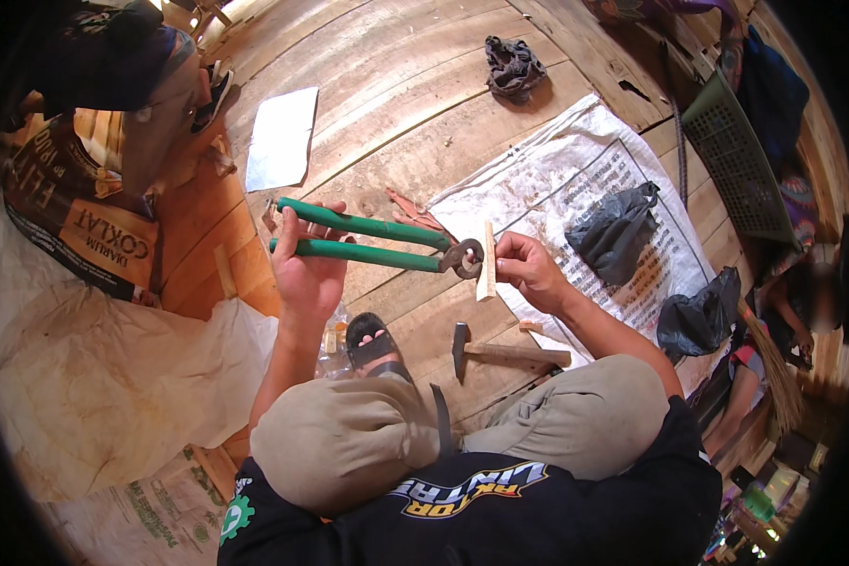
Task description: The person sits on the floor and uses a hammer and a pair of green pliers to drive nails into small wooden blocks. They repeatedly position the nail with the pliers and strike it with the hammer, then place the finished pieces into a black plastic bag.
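Observation:
My left hand (pixel 307 269) grips the two green handles of a pair of pincers (pixel 377 241), whose dark metal jaws point right. The jaws close around the edge of a small pale wooden strip (pixel 487 264). My right hand (pixel 528 266) pinches that strip and holds it upright in front of me. I sit on a wooden plank floor with both knees raised, and one sandalled foot (pixel 373 341) shows between them. A hammer (pixel 500 351) with a wooden handle lies on the floor just below my right hand.
A white woven sack (pixel 585 179) lies spread at the right with two dark plastic bags (pixel 618 231) on it. A white sheet (pixel 281 137), a dark rag (pixel 512 66), a green crate (pixel 736 160) and printed sacks (pixel 75 226) lie around. Another person sits at the right edge.

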### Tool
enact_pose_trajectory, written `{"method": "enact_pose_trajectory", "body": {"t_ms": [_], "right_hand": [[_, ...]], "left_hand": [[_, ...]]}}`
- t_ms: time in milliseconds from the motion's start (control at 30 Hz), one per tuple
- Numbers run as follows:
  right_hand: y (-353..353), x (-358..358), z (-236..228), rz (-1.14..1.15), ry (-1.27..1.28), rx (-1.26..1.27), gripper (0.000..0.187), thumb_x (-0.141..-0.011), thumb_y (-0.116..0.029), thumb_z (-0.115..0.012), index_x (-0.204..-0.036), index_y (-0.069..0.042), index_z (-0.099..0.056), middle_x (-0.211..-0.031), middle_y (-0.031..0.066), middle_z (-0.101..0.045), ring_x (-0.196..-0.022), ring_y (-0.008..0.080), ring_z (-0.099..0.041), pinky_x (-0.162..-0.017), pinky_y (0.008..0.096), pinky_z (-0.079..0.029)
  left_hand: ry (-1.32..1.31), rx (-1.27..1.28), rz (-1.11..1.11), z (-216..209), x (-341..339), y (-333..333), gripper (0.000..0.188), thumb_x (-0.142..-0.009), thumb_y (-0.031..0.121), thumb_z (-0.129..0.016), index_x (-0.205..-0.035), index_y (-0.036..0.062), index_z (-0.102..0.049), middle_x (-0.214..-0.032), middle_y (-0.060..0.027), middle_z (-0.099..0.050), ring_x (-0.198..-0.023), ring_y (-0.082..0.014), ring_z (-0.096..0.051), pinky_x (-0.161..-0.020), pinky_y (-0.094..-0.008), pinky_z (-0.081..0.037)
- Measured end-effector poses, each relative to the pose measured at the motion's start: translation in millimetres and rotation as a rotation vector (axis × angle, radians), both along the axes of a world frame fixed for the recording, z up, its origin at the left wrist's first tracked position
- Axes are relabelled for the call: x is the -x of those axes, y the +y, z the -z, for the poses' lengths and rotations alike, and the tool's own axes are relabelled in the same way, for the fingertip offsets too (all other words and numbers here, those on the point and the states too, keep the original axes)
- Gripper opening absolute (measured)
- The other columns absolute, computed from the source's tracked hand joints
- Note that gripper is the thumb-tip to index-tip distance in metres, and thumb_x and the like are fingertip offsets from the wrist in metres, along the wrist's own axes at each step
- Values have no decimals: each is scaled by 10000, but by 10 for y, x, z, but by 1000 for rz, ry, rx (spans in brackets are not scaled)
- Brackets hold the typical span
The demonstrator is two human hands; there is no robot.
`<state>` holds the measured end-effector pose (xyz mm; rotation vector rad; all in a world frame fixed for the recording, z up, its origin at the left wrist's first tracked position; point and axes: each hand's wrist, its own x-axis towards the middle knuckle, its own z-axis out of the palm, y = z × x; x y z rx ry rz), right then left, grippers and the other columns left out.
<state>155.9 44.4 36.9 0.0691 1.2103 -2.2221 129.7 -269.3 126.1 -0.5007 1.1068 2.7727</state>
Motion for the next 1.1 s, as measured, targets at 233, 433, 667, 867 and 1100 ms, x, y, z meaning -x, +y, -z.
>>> {"method": "enact_pose_trajectory", "body": {"t_ms": [233,433,667,867,1100], "right_hand": [[-63,-32,83,-58,-12,51,101,-891,-95,-646,-907,-38,-564,-936,70,-653,-877,152,-653,-840,342,-547],[-110,-101,170,-110,-24,-50,135,-900,-113,-656,-953,-26,-569,-939,87,-667,-847,168,-669,-789,323,-557],[61,-312,410,-517,595,-967,272,-860,-232,-634,-1076,-71,-593,-976,156,-666,-888,325,-655,-791,414,-513],[305,-1238,866,-776,875,-1189,357,-767,-248,-715,-1031,-69,-555,-940,158,-591,-881,376,-610,-744,462,-496],[254,-1473,926,-666,609,-1333,317,-747,-212,-697,-957,-54,-519,-921,192,-614,-889,382,-625,-762,481,-490]], "left_hand": [[246,-78,20,-134,23,200,434,-975,470,-444,-1072,67,-571,-1022,-119,-593,-1000,-276,-546,-1055,-497,-324],[411,-67,94,-180,74,296,430,-957,486,-461,-1060,71,-506,-885,-68,-495,-911,-233,-518,-961,-466,-375],[546,194,91,-343,50,231,410,-952,469,-450,-1006,64,-473,-830,-71,-484,-810,-205,-504,-870,-419,-395],[737,362,159,-977,333,-101,502,-941,526,-424,-962,30,-500,-780,-74,-483,-740,-198,-475,-755,-390,-399],[1099,502,277,-2098,713,-52,592,-949,619,-302,-1031,68,-503,-801,-56,-476,-737,-197,-491,-785,-381,-420]]}}
